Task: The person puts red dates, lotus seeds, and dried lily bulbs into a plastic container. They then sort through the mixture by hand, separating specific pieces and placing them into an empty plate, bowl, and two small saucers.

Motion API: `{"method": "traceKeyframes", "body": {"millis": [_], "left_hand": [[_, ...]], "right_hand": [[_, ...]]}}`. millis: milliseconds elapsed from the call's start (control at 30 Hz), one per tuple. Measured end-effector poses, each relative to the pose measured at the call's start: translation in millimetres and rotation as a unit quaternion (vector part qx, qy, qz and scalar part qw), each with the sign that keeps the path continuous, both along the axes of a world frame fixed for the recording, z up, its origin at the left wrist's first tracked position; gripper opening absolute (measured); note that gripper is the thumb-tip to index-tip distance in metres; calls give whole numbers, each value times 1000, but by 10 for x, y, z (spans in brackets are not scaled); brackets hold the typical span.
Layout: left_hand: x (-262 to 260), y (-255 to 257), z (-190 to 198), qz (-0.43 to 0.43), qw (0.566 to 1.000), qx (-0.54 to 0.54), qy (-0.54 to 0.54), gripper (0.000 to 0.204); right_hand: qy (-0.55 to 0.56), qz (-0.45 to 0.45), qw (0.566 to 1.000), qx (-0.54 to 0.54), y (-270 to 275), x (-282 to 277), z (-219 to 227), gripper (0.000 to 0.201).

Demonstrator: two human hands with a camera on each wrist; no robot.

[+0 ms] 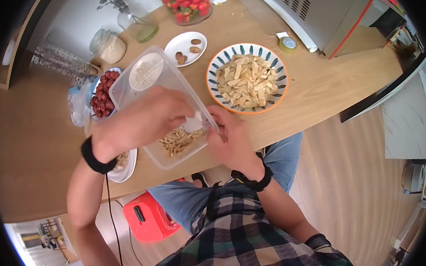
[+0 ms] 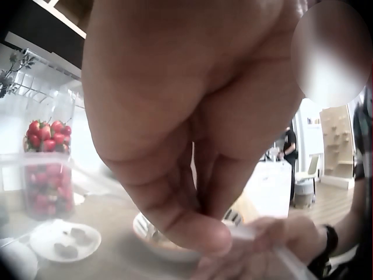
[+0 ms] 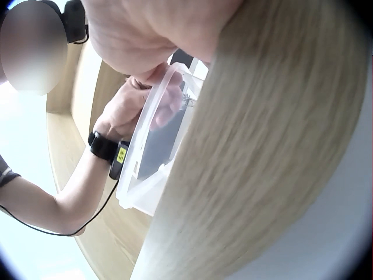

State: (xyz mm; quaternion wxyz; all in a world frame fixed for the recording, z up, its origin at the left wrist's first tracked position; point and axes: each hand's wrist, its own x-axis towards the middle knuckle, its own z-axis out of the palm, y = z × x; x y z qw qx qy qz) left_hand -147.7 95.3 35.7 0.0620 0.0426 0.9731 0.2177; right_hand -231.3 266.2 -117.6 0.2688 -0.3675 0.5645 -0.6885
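Note:
A clear plastic container (image 1: 161, 161) stands tilted near the table's front edge, with short pale dried sticks (image 1: 178, 142) in its lower part. My right hand (image 1: 233, 140) grips its right rim, fingers over the edge; in the right wrist view the container's wall (image 3: 145, 192) shows beyond the table edge. My left hand (image 1: 151, 114) reaches over the opening, fingers bent and drawn together with the thumb. In the left wrist view those fingers (image 2: 201, 224) come close to the rim; I cannot tell whether they pinch anything. Right of the container is a patterned bowl (image 1: 209, 87) of pale strips (image 1: 248, 82).
A white plate (image 1: 198, 40) with several brown nuts, a jar of strawberries (image 1: 186, 4), a glass jar of grain (image 1: 109, 48) and a bowl of red dates (image 1: 104, 91) stand around. Tape (image 1: 288, 44) lies near a boxy appliance (image 1: 315, 18). Another white plate (image 1: 130, 169) is under my left forearm.

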Motion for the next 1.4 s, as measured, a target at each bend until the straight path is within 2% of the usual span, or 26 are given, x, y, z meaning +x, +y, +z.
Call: {"method": "traceKeyframes", "body": {"millis": [67,100,133,200,333,400,533,633,700,833,933,1000,1033,1100,1133,1200,1233,1300,1333,1400], "left_hand": [[94,62,-268,-39,998,46,-15,37],[80,119,-271,-41,993,53,-93,34],[64,158,-312,-37,994,54,-92,34],[36,190,-400,-72,993,-3,-91,24],[18,235,-422,-81,991,-61,-92,24],[53,245,-435,-111,980,-140,-88,21],[90,251,-434,-124,978,-150,-73,21],[96,290,-410,-122,971,-197,-55,16],[85,338,-331,-108,947,-290,-80,15],[64,295,-294,-92,935,-302,-162,11],[73,236,-301,-86,945,-281,-143,8],[103,145,-258,-52,973,-209,-85,8],[107,96,-212,-54,973,-209,-86,8],[116,2,-52,-6,996,-67,-52,12],[133,-14,36,-9,996,-69,-53,12],[178,-13,205,115,984,-27,-136,9],[213,-13,260,107,985,-31,-134,9],[247,18,343,240,956,114,-125,2],[205,49,381,230,959,112,-119,2],[128,102,446,273,934,226,-49,4]], "right_hand": [[-17,3,1000,-4,-6,-2,-6,43],[-16,7,1000,-3,-2,-13,-9,43],[-10,15,1000,-3,6,-25,-10,43],[-5,22,1000,-3,5,-23,-5,42],[-6,11,1000,-8,19,-32,21,42],[-1,13,1000,0,18,-33,13,43],[5,5,1000,-4,6,-27,-10,43],[11,-3,1000,-9,3,-28,12,42],[13,-3,1000,-8,4,-20,26,42],[6,2,1000,-5,9,-26,50,40],[6,5,1000,0,11,-29,49,40],[3,4,1000,2,12,-37,47,40],[4,2,1000,1,16,-36,43,40],[2,-3,1000,-1,6,-24,14,41],[13,-13,1000,-13,-13,-13,-34,41],[24,-28,999,-28,-30,2,-59,42],[14,-21,1000,-16,-18,9,-52,42],[11,-28,1000,-6,8,-6,-36,43],[33,-27,999,2,14,-9,-31,43],[65,-31,997,11,12,-13,-23,44]]}}
